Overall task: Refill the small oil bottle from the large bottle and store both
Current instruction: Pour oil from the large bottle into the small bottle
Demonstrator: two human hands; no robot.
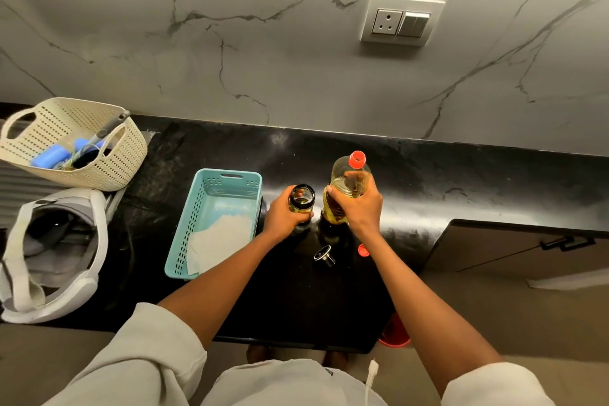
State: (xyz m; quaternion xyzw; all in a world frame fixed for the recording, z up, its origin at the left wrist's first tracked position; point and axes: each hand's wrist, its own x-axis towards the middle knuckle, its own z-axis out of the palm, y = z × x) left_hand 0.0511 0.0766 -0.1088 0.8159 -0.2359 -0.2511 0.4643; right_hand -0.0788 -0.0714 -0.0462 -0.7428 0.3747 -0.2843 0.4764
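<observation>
We log: L hand (283, 212) curled round small oil bottle (302, 204), lid off, upright on counter (478, 181) | R hand (358, 206) grips large bottle (350, 180) just right of it | teal basket (214, 171) to left | metal spout (324, 256) lies nearer us.

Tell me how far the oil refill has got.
Done: the small bottle stands open, a metal stopper lying on the counter near a red cap. In hand: the left hand grips the small bottle, the right hand grips the upright large bottle. Left, it seems: pouring, closing both, storing them; the turquoise basket holds no bottle yet.
</observation>
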